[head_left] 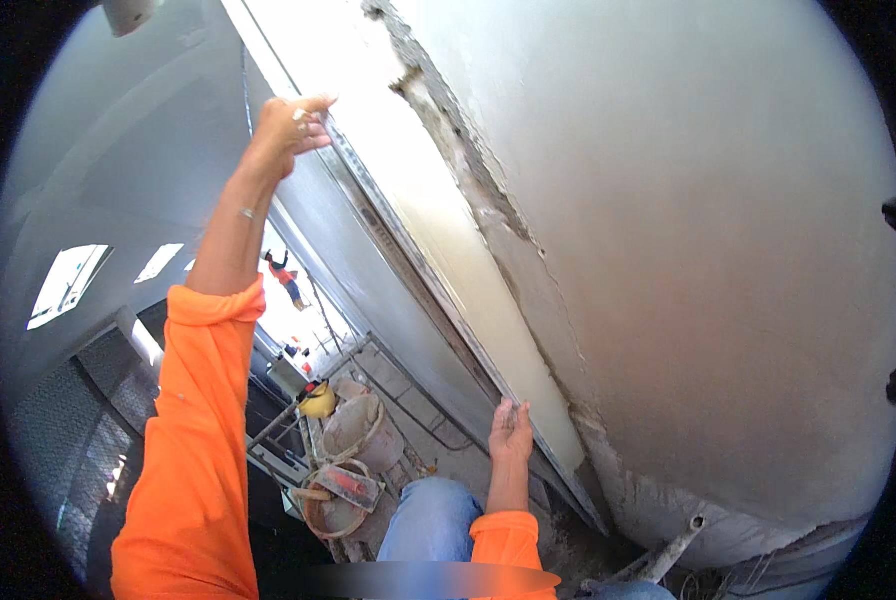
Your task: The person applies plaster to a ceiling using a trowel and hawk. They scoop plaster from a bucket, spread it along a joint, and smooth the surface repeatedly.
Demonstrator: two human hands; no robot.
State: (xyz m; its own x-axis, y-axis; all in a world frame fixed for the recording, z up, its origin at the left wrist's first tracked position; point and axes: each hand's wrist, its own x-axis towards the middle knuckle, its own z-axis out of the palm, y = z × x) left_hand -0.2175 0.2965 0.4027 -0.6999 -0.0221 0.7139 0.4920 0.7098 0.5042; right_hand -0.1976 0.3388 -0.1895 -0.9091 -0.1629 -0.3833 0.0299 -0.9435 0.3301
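A long, narrow metal straightedge (420, 252) runs slantwise along the edge of a wall corner, from upper left to lower right. My left hand (290, 132) is raised high and closed at its upper part, thumb pointing across the edge. Lower down, my right hand (511, 432) has its fingers curled against the same bar, palm turned up. Beside the bar lies a pale, smooth strip of wall (458, 235). Rough, broken plaster (468, 150) borders that strip, and a broad grey plastered wall (708, 260) fills the right side.
Below left, a mortar-caked bucket (366, 432) stands by a second bucket (334, 518) with a plastering trowel (353, 487) across it. A yellow helmet (317, 402) sits near metal scaffold rails (276, 428). A pipe (674, 548) juts up lower right. A co-worker (284, 277) stands far off.
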